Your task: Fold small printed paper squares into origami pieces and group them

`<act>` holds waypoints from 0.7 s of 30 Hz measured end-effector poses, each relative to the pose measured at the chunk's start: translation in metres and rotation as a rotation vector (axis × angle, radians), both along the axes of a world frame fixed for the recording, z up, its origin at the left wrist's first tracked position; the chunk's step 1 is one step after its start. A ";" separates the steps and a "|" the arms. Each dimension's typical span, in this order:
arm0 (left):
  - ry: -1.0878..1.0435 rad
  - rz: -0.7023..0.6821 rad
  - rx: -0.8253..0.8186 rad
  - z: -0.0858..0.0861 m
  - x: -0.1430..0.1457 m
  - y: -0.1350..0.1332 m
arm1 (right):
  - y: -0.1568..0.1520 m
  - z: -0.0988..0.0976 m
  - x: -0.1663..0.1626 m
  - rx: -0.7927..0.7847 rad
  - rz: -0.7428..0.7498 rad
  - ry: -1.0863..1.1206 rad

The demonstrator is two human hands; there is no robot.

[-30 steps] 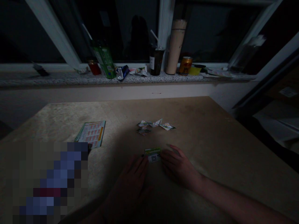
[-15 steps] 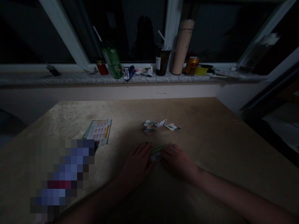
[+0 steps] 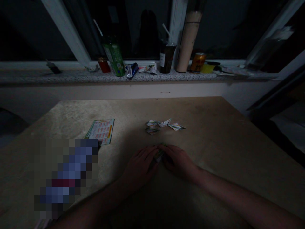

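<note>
A small piece of folded printed paper [image 3: 159, 156], green and white, lies on the table between my two hands. My left hand [image 3: 142, 160] presses on its left side with the fingers together, pointing away from me. From the right, my right hand [image 3: 178, 159] closes on the same paper, its fingertips meeting those of my left hand at the top edge. Most of the paper is hidden under the fingers. Just beyond my hands sit several folded paper pieces [image 3: 165, 123] with pointed ends, made of similar printed paper.
A stack of printed cards [image 3: 101, 130] lies on the tabletop [image 3: 128, 111] to the left, beside a pixelated blue object [image 3: 73, 165]. Along the windowsill stand a red jar [image 3: 104, 65], a green bottle [image 3: 115, 58], a dark cup [image 3: 166, 58], a pink tumbler [image 3: 189, 41] and an orange can [image 3: 197, 63].
My right hand has moved left, so its fingertips now meet my left hand's and cover more of the paper. The camera view has shifted slightly.
</note>
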State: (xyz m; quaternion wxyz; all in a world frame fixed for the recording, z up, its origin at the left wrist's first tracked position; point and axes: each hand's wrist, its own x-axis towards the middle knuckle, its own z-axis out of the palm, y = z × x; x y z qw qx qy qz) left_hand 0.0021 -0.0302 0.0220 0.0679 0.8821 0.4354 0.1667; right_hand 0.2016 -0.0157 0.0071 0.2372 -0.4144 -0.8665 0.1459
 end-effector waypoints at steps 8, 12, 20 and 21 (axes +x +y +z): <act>-0.010 -0.045 0.054 0.000 -0.001 -0.002 | -0.001 -0.001 0.002 -0.026 0.018 0.084; 0.021 -0.038 0.089 0.001 -0.001 -0.002 | 0.000 -0.002 0.004 -0.054 0.038 0.142; 0.174 0.020 0.097 0.002 0.000 -0.004 | 0.009 0.002 0.020 -0.008 0.172 0.101; 0.198 0.021 0.104 0.001 0.000 -0.004 | 0.011 0.004 0.022 0.007 0.194 0.081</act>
